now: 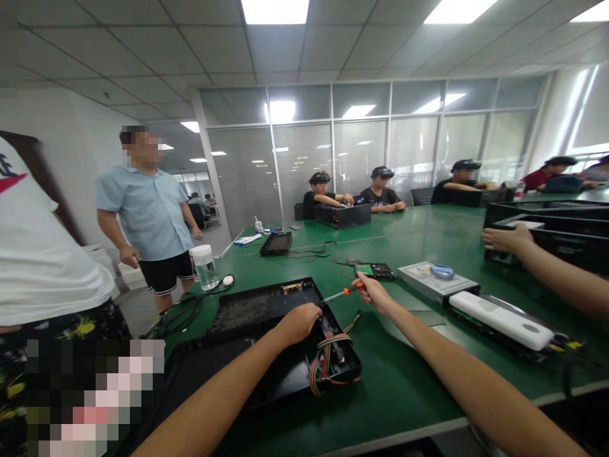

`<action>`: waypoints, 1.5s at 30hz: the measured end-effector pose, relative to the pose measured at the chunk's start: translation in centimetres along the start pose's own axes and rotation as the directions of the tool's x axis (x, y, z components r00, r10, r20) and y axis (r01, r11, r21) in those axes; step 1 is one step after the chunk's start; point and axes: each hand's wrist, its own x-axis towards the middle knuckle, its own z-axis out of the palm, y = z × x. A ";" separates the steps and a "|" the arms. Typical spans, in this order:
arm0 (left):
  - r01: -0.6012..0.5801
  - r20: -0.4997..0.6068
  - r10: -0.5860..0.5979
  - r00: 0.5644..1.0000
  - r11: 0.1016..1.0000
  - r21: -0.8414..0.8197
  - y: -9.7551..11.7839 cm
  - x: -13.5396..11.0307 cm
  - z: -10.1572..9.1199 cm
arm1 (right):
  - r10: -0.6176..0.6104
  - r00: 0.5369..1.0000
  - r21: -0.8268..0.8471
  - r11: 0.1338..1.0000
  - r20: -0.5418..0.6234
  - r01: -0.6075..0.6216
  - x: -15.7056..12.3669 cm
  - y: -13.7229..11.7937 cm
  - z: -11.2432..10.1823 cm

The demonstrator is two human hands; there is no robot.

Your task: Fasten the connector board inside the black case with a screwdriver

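Note:
An open black metal case panel (266, 311) lies on the green table in front of me. My right hand (377, 294) is closed around the orange handle of a screwdriver (353, 289). Its thin shaft points left, and the tip is close to the panel's raised right edge. Near that tip, my left hand (304, 320) is closed at the panel's inner right side; what its fingers pinch is hidden. Striped ribbon wires (328, 355) are bundled over the panel's near right corner. Just beyond my right hand lies a hard drive with a green circuit board (379, 271).
On the right stand a grey drive unit (435, 282) with a blue tape roll (442, 271) on it and a long white device (499, 320). Another person's hand (509, 238) touches a black computer case (571, 231). A clear jar (205, 270) stands left. People sit across the table.

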 end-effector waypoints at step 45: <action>0.100 0.311 -0.088 0.946 0.995 -0.024 3.3 -8.8 -15.1 | -0.138 0.729 -0.710 0.166 0.671 0.685 -3.4 -0.2 7.6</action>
